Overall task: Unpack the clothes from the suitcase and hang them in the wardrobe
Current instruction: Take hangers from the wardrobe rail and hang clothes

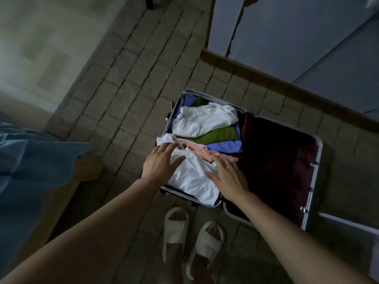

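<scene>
Both forearms are bare, with no sleeve reaching into view. The left hand carries no jewellery. The right hand wears a thin ring on one finger. Each foot is in an open-toed, thick-soled, cream slide slipper, the wide upper band marked by ribbed grooves.
</scene>
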